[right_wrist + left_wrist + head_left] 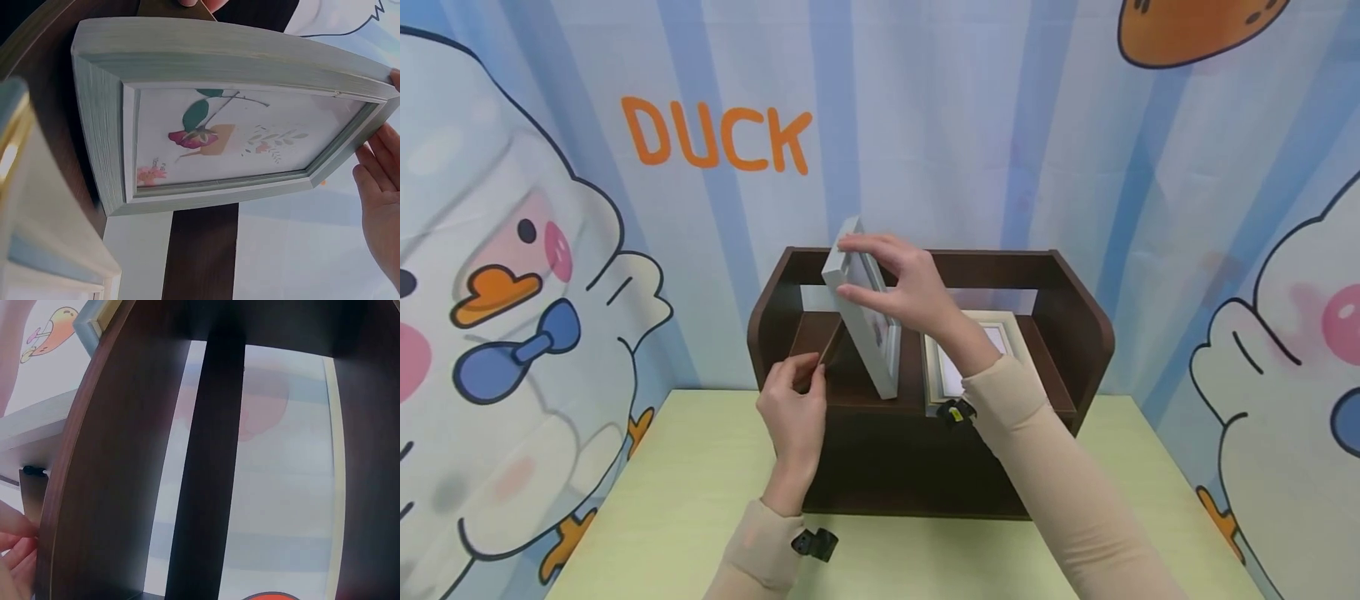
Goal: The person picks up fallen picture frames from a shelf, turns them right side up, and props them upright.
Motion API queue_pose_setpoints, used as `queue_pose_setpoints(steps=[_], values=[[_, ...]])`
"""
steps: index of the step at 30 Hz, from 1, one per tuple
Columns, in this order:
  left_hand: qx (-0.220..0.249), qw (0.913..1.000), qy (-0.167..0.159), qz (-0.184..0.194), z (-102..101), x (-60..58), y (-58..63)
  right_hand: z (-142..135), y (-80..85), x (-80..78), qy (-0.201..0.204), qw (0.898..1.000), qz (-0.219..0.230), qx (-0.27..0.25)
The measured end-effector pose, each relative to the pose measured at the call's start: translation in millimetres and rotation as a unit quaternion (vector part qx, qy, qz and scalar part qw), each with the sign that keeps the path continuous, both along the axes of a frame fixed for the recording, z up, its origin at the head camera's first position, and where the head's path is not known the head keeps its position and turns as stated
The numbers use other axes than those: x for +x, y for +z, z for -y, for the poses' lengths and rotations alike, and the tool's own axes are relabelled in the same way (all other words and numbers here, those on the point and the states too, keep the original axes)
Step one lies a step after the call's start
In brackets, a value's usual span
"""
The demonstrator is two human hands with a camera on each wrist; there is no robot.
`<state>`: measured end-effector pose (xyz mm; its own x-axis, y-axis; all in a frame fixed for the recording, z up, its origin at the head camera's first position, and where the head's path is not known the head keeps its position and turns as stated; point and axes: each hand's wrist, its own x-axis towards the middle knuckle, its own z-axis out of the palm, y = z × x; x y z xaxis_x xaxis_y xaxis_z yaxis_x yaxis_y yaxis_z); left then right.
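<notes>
A pale grey-green picture frame [872,333] stands tilted on the left part of a dark brown shelf [917,458]. Behind its glass, a pressed red flower [194,137] shows in the right wrist view. My right hand [910,283] holds the frame by its upper edge, fingers and thumb apart. At the frame's back, my left hand [796,408] pinches a thin brown support leg [831,340], seen partly in the left wrist view. The joint between leg and frame is mostly hidden in the head view.
A second, cream picture frame [1026,354] lies on the shelf's right part, partly behind my right forearm. The shelf has raised side panels [1086,333] and a back rail [992,268]. It stands on a pale yellow-green table [700,467] before a printed curtain [925,125].
</notes>
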<state>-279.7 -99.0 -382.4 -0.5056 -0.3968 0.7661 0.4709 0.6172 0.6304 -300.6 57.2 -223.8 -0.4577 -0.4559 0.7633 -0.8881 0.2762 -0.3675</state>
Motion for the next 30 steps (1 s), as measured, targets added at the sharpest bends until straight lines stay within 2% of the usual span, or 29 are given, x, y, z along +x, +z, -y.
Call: queue_pose_setpoints(steps=[16, 20, 23, 27, 30], values=[[-0.032, 0.9981, 0.04, -0.035, 4, -3.3, -2.6, 7, -3.0, -5.4, 0.012, 0.999, -0.042, 0.013], [-0.043, 0.9972, 0.047, -0.039, 6, -4.5, -3.4, 8, -13.8, -25.9, 0.009, 0.998, -0.054, 0.017], [-0.042, 0.9973, 0.046, -0.039, 6, -4.4, -4.0, 8, -16.6, -31.2, 0.007, 0.998, -0.053, 0.021], [-0.039, 0.9978, 0.038, -0.038, 6, -3.3, -3.6, 7, -5.1, -10.1, 0.011, 0.999, -0.045, 0.016], [-0.039, 0.9979, 0.035, -0.039, 4, -2.0, -2.2, 5, -0.9, -3.5, 0.017, 0.998, -0.05, 0.015]])
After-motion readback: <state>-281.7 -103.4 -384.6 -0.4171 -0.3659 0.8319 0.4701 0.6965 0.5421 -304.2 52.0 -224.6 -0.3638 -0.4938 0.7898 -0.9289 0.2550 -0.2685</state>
